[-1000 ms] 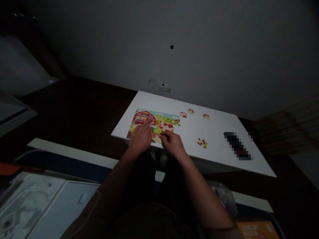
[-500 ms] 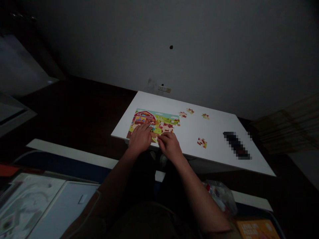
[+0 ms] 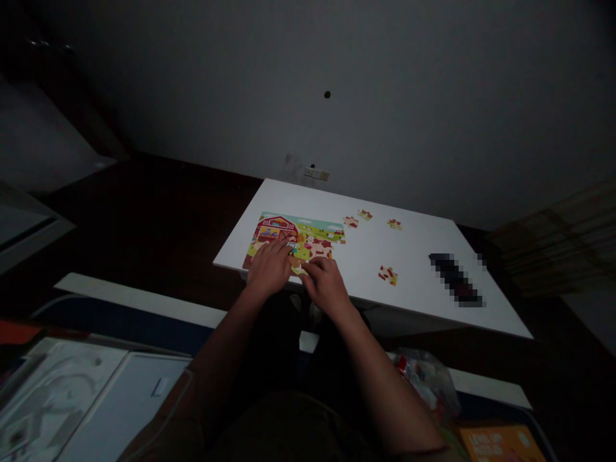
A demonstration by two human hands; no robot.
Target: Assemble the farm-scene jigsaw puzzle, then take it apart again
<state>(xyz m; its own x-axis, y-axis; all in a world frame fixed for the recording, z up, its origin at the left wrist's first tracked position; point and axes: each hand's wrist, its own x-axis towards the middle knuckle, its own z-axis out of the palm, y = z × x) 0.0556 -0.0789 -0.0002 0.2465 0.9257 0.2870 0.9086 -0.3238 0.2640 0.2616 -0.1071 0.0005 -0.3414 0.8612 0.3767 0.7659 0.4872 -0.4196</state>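
Observation:
A partly joined farm jigsaw puzzle with a red barn and a cow lies at the left of the white table. Flat on its lower left part rests my left hand, fingers stretched out. My right hand is at the puzzle's front edge, thumb and forefinger pinching a puzzle piece with yellow-green on it. To the right lie loose pieces: a brown-and-white one near the front, and a few more farther back.
A dark pixelated object lies at the table's right. Behind the table stands a wall with a socket. Beside me are an open white box, a clear plastic bag and an orange box.
My right thumb and fingers have shifted slightly at the piece on the front edge. My left hand stays on the puzzle. The whole view has moved a little.

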